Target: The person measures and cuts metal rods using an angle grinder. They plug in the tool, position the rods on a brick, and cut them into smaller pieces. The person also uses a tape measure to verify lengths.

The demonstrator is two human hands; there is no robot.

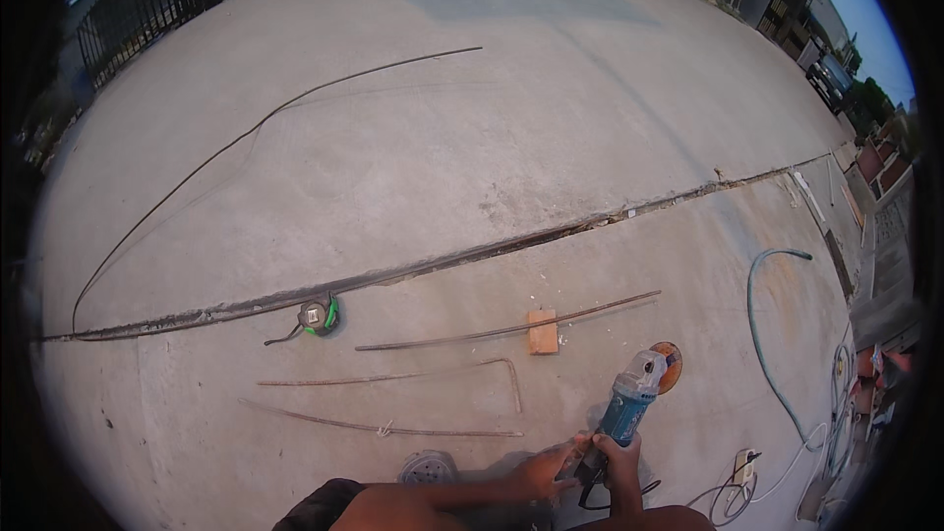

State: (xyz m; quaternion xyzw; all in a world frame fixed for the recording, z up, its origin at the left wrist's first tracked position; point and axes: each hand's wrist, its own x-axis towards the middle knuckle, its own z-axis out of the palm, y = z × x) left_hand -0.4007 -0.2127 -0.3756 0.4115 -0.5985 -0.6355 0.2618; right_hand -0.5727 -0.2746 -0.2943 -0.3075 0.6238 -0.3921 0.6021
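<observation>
An angle grinder (pixel 624 413) with a teal body and a grey head points up and away from me, its orange-brown disc (pixel 670 367) at the far end. My right hand (pixel 619 457) wraps round its rear body. At the back end of the tool, my left hand (pixel 553 469) is closed on the grinder too, fingers partly smeared. Beyond the hands, a steel rod (pixel 442 341) rests across a small wooden block (pixel 542 338). Nearer lie a rod with a bent end (pixel 383 379) and another thin rod (pixel 442 432) with a pale tie on it.
A green and black tape measure (pixel 317 316) lies beside a long groove (pixel 462 258) in the concrete. Past it stretches a long bent rod (pixel 231 143). On the right are a green hose (pixel 755 320), cables and a white power socket (pixel 743 467). A grey shoe (pixel 429 467) shows near my left arm.
</observation>
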